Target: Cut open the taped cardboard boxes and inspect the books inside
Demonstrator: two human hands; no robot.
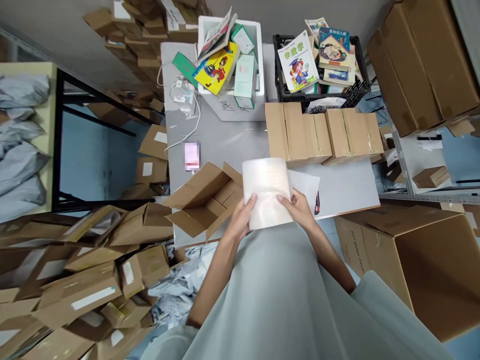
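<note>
A wide, whitish roll [265, 182] of sheet material, paper or film, is held between my two hands at the table's front edge. My left hand [243, 216] grips its lower left side, thumb on the front face. On the lower right side my right hand [298, 207] closes on it, thumb pressed to the surface. Behind the roll, to the right, lies a white sheet [308, 187], partly covered. A red and black tool [317, 202], perhaps a cutter, is beside that sheet. An open cardboard box [210, 197] stands just left of my left hand.
Closed brown boxes [322, 132] line the table's right side. Behind them a black crate [362, 82] holds books; a white foam box [229, 107] holds books and green-white cartons. Boxes are piled on the floor at left [86, 285]. A large open carton [375, 255] stands at right.
</note>
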